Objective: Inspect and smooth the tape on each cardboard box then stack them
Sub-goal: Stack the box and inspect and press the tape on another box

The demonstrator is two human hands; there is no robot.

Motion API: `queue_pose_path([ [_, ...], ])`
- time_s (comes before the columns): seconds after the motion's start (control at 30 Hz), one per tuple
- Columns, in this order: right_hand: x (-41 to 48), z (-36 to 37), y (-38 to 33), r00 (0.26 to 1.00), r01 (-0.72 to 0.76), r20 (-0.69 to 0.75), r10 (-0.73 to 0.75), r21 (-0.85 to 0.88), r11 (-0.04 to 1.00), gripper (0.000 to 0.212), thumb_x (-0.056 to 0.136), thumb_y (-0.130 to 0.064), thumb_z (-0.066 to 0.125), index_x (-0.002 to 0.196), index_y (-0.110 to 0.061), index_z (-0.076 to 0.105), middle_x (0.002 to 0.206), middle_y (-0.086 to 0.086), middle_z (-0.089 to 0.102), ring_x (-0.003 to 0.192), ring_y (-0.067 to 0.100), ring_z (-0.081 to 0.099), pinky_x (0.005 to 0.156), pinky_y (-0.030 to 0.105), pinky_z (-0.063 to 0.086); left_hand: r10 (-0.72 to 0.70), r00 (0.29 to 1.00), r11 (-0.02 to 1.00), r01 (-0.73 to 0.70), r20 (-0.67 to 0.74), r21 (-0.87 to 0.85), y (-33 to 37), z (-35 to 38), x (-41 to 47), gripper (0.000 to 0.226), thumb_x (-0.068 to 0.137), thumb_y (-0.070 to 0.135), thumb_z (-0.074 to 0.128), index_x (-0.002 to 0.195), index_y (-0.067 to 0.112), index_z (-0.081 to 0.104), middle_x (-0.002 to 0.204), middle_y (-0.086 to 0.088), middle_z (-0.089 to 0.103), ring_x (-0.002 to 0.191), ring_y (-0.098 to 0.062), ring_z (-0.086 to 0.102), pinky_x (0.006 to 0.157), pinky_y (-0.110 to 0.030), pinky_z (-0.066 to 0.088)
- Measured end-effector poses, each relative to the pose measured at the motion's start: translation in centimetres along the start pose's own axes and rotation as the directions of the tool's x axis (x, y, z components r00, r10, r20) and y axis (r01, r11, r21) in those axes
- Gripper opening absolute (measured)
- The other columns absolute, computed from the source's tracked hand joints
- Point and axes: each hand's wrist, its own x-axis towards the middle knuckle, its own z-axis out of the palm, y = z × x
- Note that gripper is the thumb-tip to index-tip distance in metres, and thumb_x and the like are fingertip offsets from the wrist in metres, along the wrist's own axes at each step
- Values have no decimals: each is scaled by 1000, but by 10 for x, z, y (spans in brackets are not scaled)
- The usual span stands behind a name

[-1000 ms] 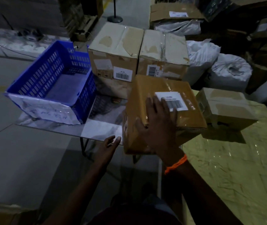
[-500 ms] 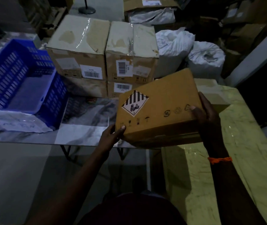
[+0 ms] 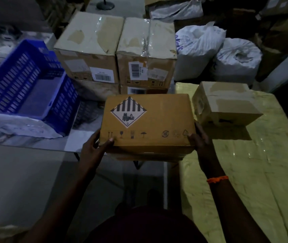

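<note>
A brown cardboard box [image 3: 157, 120] with a black-and-white diamond hazard label faces up, held in the air between the two tables. My left hand [image 3: 96, 146] grips its near-left corner, thumb on the top face. My right hand [image 3: 200, 140] grips the near-right corner, an orange band on the wrist. A smaller taped cardboard box [image 3: 225, 102] sits on the yellow-green table [image 3: 253, 172] just right of the held box.
A blue plastic crate [image 3: 27, 88] stands on the marble-patterned table [image 3: 34, 142] at left. Stacked large cartons [image 3: 117, 50] with barcode labels stand behind. White sacks [image 3: 218, 50] lie at back right. Bare floor is at lower left.
The box was turned from its barcode-label face to the hazard-label face. It has since been levelled and squared in front of me, with both hands now at its near corners.
</note>
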Motion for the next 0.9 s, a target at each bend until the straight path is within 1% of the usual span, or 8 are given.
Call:
queue_pose_path([
  [0.1, 6, 19, 12, 999, -28, 45, 29, -16, 999, 56, 98, -17, 65, 150, -31, 50, 137, -8, 65, 119, 14, 66, 86, 29, 58, -33, 995, 999, 33, -96, -9, -5, -15, -9, 81, 72, 62, 74, 144, 35, 51, 136, 2, 62, 121, -20, 62, 99, -48, 54],
  [0.27, 9, 24, 19, 998, -61, 17, 62, -47, 997, 49, 100, -8, 60, 142, -31, 52, 124, -18, 65, 104, -4, 68, 74, 18, 57, -67, 987, 997, 62, -147, -35, -12, -16, -13, 80, 77, 52, 83, 146, 29, 50, 140, -1, 61, 122, -23, 62, 99, -49, 56],
  [0.37, 17, 20, 16, 998, -63, 1, 63, -84, 994, 45, 100, -9, 61, 142, -25, 53, 124, -12, 65, 104, 0, 68, 73, 19, 56, -78, 984, 997, 73, -159, -36, -12, -15, -6, 73, 80, 41, 78, 145, 25, 49, 142, -4, 57, 123, -25, 60, 93, -41, 56],
  [0.47, 38, 17, 10, 996, -88, -12, 88, -136, 987, 39, 100, -20, 66, 139, -16, 59, 123, -3, 68, 103, 13, 70, 73, 25, 60, -88, 987, 996, 91, -131, 16, -2, -18, 6, 67, 87, 37, 75, 145, 19, 48, 138, -4, 57, 112, -18, 62, 80, -28, 53],
  [0.6, 75, 31, -10, 990, -129, 19, 137, -224, 966, 47, 97, -40, 70, 135, -13, 63, 121, 7, 72, 102, 24, 72, 87, 44, 61, -147, 989, 986, 147, -4, 76, 27, -23, 41, 50, 95, 37, 68, 141, 24, 51, 123, 6, 61, 110, -16, 62, 75, -29, 52],
  [0.67, 89, 44, -22, 984, -160, 44, 173, -218, 963, 43, 98, -40, 68, 131, -13, 65, 115, 9, 74, 95, 25, 73, 83, 41, 61, -203, 979, 979, 203, 33, 11, 48, -16, 54, 29, 99, 33, 63, 126, 25, 56, 112, 4, 63, 109, -21, 64, 73, -31, 50],
  [0.73, 96, 53, -29, 983, -167, 38, 179, -224, 960, 43, 96, -46, 68, 127, -17, 66, 111, 7, 75, 93, 27, 73, 86, 46, 61, -226, 973, 966, 231, 51, -114, 62, -9, 59, 16, 102, 27, 59, 117, 21, 57, 106, 2, 65, 97, -15, 66, 69, -28, 49],
  [0.9, 78, 44, -27, 994, -88, -80, 77, -141, 986, 48, 93, -64, 63, 120, -24, 63, 114, -1, 72, 101, 21, 70, 91, 50, 58, -143, 982, 974, 117, -127, -195, 55, -16, 44, 17, 98, 44, 60, 105, 29, 58, 102, 11, 59, 97, -12, 58, 78, -34, 46],
])
